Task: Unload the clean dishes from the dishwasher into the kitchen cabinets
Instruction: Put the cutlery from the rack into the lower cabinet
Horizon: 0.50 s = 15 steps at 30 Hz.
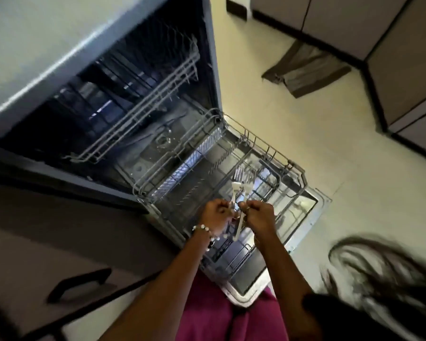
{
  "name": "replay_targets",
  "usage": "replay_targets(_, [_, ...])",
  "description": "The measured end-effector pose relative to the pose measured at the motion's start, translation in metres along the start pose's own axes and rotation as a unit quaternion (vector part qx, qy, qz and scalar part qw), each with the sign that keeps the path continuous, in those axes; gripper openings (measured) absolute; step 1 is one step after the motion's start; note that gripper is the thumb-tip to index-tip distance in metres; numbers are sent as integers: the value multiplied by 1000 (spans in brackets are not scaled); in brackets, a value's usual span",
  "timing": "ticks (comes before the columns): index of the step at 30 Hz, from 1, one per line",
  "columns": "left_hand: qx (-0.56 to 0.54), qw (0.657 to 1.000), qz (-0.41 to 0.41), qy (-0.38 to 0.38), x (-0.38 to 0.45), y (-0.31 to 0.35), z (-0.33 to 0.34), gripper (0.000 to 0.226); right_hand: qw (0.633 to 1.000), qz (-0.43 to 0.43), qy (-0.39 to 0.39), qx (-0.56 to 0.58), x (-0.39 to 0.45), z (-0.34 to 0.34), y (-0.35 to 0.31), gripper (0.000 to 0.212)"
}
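The dishwasher stands open with its lower rack point(276, 153) pulled out over the lowered door point(315, 212). The upper rack point(143, 112) sits partly slid out above it. Both my hands hover over the lower rack and hold a bunch of forks point(239, 183) with white handles and metal tines pointing away from me. My left hand point(215, 212), with a beaded bracelet on the wrist, grips the handles from the left. My right hand point(257, 214) grips them from the right. The handles' lower ends poke out below my hands.
A grey cloth point(305, 70) lies on the pale floor beyond the door. Cabinet fronts point(403, 70) with a dark plinth run along the right. A drawer with a dark handle point(79, 284) is at the lower left. My hair point(379, 274) hangs in at the lower right.
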<state>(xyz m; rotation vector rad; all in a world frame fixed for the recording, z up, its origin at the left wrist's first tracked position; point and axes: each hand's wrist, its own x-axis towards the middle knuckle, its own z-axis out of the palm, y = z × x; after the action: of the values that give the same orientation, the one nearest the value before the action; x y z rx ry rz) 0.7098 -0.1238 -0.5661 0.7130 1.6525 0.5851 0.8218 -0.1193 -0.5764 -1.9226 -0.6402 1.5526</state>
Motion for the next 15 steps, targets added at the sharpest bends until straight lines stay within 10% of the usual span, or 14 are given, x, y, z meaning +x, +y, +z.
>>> replay_targets(15, [-240,947,162,139,-290,95,-152,20,962,-216,-163,-43,-296,34,-144,14])
